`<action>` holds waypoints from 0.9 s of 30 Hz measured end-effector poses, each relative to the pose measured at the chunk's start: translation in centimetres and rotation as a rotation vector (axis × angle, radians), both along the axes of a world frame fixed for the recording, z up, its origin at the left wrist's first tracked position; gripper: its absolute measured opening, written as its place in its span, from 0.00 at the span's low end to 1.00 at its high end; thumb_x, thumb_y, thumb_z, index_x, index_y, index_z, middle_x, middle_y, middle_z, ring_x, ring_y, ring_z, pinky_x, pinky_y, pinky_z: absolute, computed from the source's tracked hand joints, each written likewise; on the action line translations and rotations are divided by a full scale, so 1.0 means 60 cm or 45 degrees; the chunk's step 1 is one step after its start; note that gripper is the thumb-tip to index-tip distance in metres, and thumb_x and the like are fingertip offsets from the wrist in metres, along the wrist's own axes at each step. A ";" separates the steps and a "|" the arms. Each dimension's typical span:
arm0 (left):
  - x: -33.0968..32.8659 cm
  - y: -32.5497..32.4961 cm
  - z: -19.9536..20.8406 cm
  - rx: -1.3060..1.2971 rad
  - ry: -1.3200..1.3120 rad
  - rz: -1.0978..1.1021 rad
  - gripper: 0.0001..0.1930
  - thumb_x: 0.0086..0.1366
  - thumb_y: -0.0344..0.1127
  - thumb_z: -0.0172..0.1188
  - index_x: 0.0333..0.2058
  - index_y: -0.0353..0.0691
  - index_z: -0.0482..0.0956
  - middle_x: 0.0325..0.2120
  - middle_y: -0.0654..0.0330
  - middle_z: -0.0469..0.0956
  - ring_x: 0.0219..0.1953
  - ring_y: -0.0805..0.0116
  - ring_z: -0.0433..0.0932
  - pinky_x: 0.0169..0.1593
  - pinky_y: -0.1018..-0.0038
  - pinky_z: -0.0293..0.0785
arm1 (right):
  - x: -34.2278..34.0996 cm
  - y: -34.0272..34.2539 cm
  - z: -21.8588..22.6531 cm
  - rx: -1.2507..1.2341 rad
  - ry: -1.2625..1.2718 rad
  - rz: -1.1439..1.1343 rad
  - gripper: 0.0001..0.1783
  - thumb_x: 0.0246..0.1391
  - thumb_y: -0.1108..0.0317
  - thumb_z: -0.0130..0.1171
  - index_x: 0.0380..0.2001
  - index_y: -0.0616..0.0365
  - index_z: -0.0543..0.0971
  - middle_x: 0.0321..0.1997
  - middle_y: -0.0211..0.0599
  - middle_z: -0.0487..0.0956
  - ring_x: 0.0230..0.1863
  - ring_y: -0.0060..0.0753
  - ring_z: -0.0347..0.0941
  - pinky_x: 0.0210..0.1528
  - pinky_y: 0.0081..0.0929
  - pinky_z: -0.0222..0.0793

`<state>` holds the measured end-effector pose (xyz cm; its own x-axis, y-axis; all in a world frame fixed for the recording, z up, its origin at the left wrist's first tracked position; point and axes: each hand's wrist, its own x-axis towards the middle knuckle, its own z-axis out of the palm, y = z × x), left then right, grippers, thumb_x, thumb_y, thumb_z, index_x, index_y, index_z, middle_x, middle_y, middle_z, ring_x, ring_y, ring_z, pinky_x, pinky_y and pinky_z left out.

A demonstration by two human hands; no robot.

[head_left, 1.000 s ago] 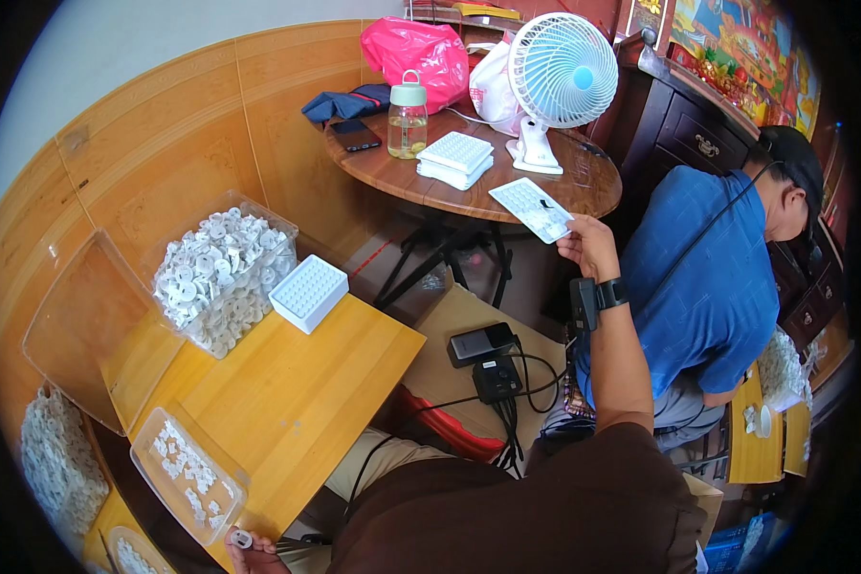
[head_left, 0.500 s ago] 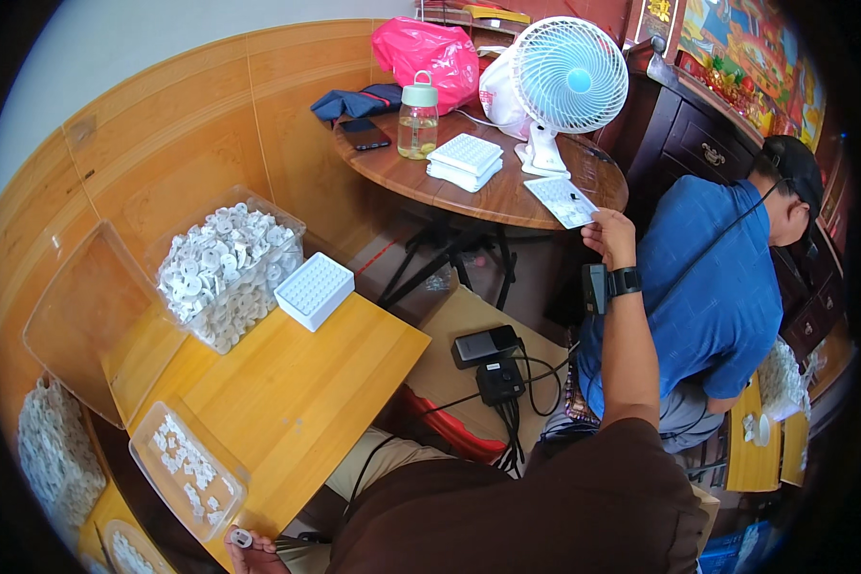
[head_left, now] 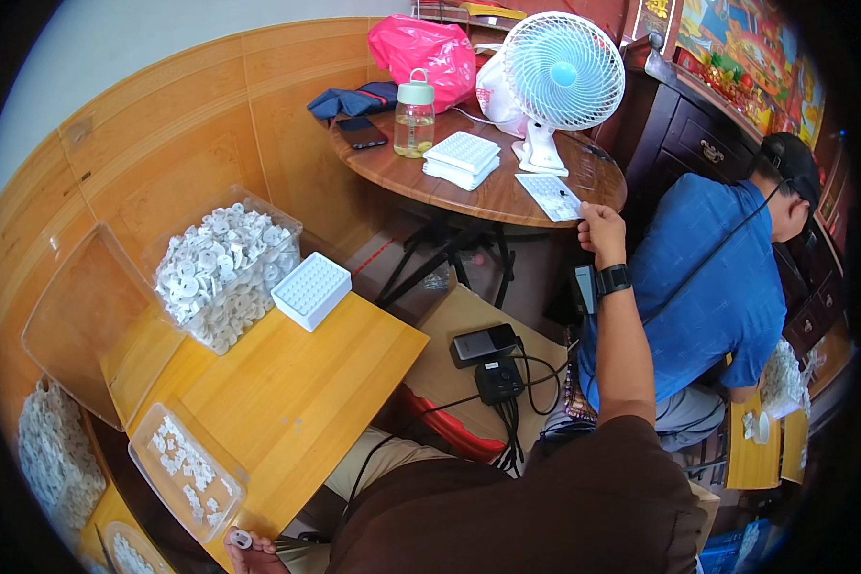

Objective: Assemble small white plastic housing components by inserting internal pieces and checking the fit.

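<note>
Tray (head_left: pixel 538 190), thin, white, dimpled, sits at the near right edge of the round brown table (head_left: pixel 402 178), below the fan (head_left: pixel 563 73); contact with the tabletop can't be told. Dark bit on it. Right hand (head_left: pixel 602 232) pinches the tray's near right corner, other fingers curled. Left hand (head_left: pixel 258 557), at the lower edge and partly cut off, grasps a small round whitish piece (head_left: pixel 241 539) by the fingertips, just beside the shallow clear box (head_left: pixel 231 469) with small white bits. Yellow wooden table (head_left: pixel 325 373) carries a clear bin (head_left: pixel 193 328) heaped with white parts, plus a white tray block (head_left: pixel 311 293) right beside it. Round table: tray stack (head_left: pixel 461 160), lidded bottle (head_left: pixel 414 126), phone (head_left: pixel 362 133). Co-worker in blue shirt (head_left: pixel 703 277) bends at right.
</note>
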<state>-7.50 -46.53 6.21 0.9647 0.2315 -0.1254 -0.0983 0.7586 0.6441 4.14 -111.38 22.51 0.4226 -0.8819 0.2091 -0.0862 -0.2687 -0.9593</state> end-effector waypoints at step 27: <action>-0.001 -0.024 0.038 0.152 0.022 -0.076 0.14 0.59 0.39 0.59 0.39 0.36 0.74 0.34 0.56 0.77 0.33 0.65 0.75 0.36 0.73 0.72 | 0.048 -0.032 0.045 -0.987 0.485 0.090 0.09 0.45 0.65 0.60 0.30 0.55 0.83 0.31 0.46 0.81 0.37 0.47 0.77 0.43 0.38 0.70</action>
